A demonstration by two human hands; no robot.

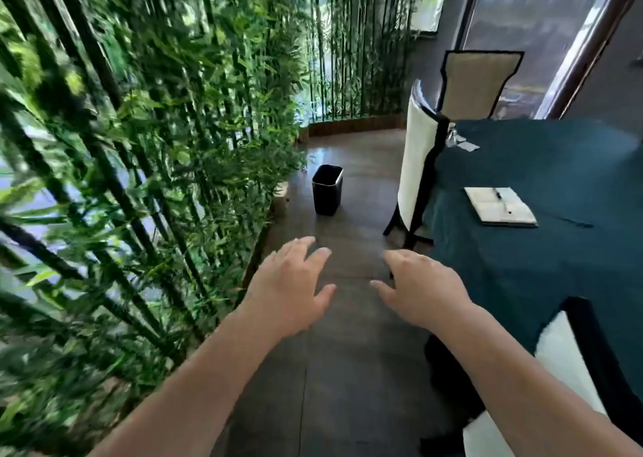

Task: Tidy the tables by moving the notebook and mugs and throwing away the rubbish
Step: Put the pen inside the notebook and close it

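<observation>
An open notebook (pixel 500 206) with a pen lying across it rests on the dark teal tablecloth of the table (pixel 542 265) at the right. At the table's far left edge lie small pale scraps of rubbish (pixel 461 142). A black waste bin (pixel 327 189) stands on the floor ahead, beside the bamboo. My left hand (pixel 288 288) and my right hand (pixel 419 288) are stretched out over the floor, fingers apart, both holding nothing. No mugs are in view.
A dense bamboo screen (pixel 139 143) lines the left side of the walkway. White-backed chairs with black trim stand at the table: one at its left (pixel 419 164), one at the far side (pixel 476 84), one at the near right (pixel 570 369). Grey floor runs between bamboo and table.
</observation>
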